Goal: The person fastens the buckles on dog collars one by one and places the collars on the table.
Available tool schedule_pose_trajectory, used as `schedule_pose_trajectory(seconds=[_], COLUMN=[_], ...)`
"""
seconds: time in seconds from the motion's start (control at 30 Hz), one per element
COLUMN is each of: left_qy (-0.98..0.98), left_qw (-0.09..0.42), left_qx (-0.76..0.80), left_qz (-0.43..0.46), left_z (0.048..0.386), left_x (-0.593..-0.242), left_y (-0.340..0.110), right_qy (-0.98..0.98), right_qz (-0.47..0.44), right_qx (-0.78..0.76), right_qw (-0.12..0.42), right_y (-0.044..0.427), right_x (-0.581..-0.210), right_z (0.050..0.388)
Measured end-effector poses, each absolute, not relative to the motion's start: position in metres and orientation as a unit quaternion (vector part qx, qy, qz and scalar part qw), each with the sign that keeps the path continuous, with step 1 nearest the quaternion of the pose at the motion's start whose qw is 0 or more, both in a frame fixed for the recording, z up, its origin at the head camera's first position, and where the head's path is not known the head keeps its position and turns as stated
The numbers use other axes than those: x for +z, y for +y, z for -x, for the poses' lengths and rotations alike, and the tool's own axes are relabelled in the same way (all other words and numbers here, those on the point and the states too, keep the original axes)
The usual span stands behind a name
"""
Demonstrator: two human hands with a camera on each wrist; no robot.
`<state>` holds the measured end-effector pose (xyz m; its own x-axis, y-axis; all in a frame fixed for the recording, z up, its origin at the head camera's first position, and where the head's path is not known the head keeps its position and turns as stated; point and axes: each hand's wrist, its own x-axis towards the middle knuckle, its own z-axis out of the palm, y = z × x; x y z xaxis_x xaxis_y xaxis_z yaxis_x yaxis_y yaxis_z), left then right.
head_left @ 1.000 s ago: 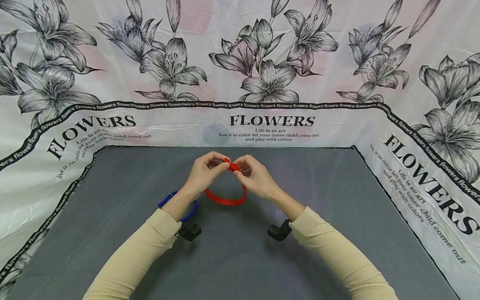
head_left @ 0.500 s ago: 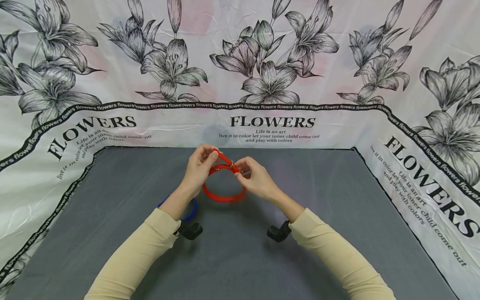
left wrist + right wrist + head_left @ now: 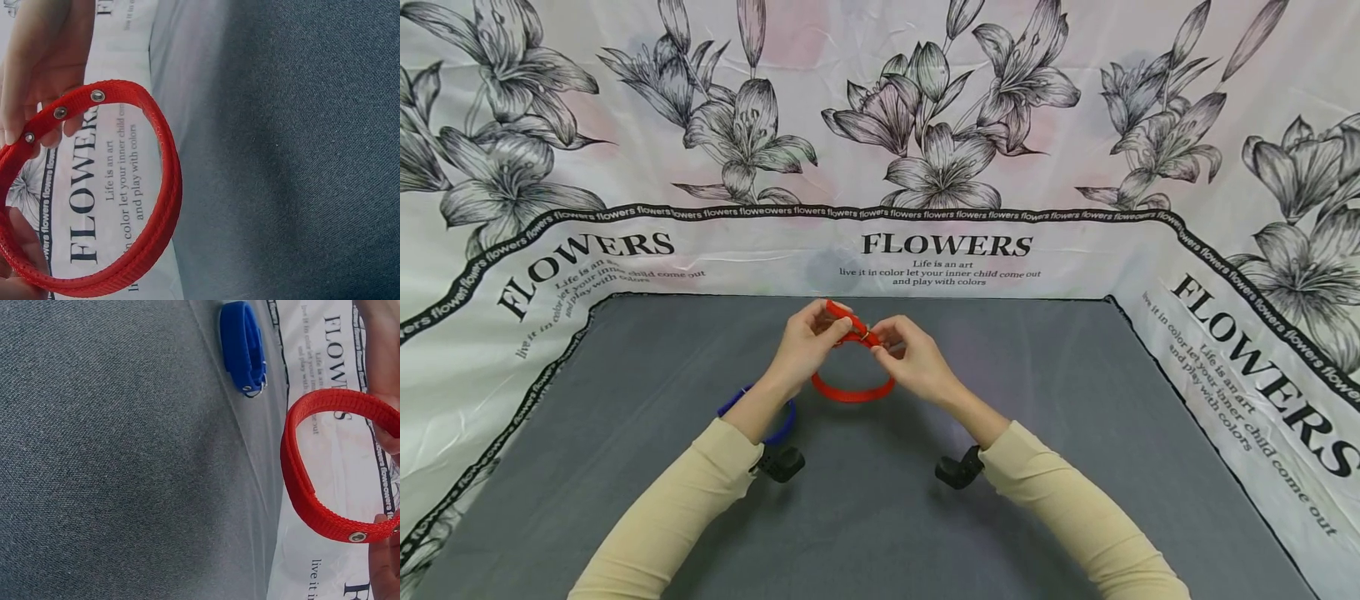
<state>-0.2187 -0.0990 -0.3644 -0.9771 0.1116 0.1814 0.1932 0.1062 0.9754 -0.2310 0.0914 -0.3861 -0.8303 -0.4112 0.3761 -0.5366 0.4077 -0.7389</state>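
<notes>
A red collar (image 3: 853, 395) is held up in a loop above the table by both hands. My left hand (image 3: 802, 350) pinches its strap end between thumb and fingers, close to the small metal buckle (image 3: 864, 335). On the other side of the buckle, my right hand (image 3: 917, 357) pinches the red band. Metal eyelets (image 3: 60, 112) run along the strap in the left wrist view, and the right wrist view shows the curved red band (image 3: 294, 465). Fingers partly cover the buckle.
A blue collar (image 3: 240, 347) lies looped on the grey table (image 3: 880, 517), partly behind my left wrist in the head view. Flower-printed cloth (image 3: 940, 167) stands along the table's back and sides.
My left hand first drew the strap end up and left, away from the buckle, then came partway back towards it. The right hand has stayed nearly still, holding the collar.
</notes>
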Motion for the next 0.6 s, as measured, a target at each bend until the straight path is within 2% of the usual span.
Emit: schedule_pose_trajectory(seconds=[0.6], left_qy=[-0.720], left_qw=[0.019], left_qx=[-0.688], left_qz=[0.082], left_z=[0.2201], left_x=[-0.3610], left_y=[-0.0994], right_qy=[-0.841], right_qz=[-0.260], right_qx=[0.473], right_qw=[0.049], right_y=[0.0902], right_x=[-0.3843], right_z=[0.2313])
